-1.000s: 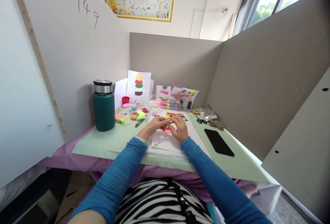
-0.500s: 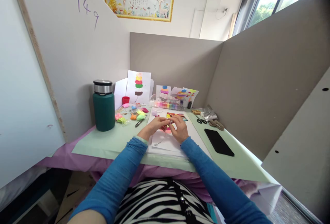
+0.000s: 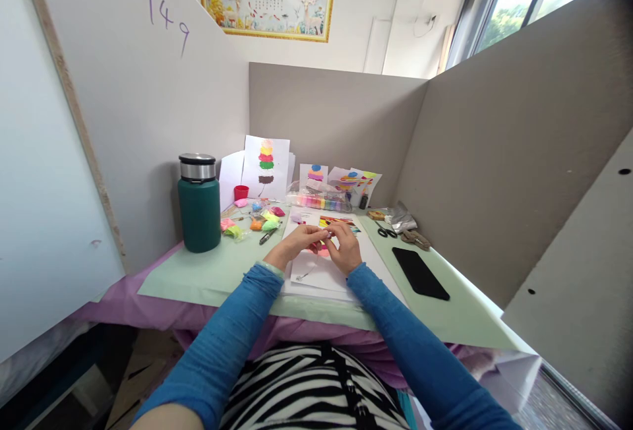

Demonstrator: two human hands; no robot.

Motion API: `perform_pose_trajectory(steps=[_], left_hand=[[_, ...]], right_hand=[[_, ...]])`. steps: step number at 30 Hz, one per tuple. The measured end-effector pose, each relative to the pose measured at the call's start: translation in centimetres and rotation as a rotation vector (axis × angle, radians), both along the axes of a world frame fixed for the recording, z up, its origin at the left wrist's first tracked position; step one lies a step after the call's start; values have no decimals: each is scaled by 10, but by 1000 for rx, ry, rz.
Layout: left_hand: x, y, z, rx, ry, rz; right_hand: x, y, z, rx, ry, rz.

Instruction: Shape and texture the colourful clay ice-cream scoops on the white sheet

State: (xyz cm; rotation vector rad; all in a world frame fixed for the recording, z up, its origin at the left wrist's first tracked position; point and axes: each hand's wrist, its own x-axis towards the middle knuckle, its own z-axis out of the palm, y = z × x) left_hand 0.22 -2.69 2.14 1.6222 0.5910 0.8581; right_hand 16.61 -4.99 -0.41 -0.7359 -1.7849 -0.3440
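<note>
- Slightly shifted at the fingertips since the earlier frame: tiny pale-pink piece, held above white paper sheet with coloured drawing.
- Left hand and right hand pinch it between them.
- Dark-green bottle with silver neck stands left; flat black phone lies right.

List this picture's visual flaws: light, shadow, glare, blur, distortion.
In the head view, glaring daylight washes out the window; a soft shadow falls on the left partition beside the green bottle; wide-angle stretch skews the edges; the small pinkish piece between left hand and right hand is too small to make out.
</note>
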Motion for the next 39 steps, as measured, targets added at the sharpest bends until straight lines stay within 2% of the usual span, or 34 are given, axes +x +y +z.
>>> perform_pose_trajectory(steps=[15,24,30,39], left_hand=[[0,-1,1,-13,6,12],[-1,-2,2,-13,-9,-52],[0,-4,3,13,42,18],[-1,1,0,47,56,-22]], right_hand=[[0,-1,1,-9,-4,-10],[0,0,0,-28,-2,2],[0,1,-1,-50,-11,-7],[0,1,-1,-55,-18,-5]])
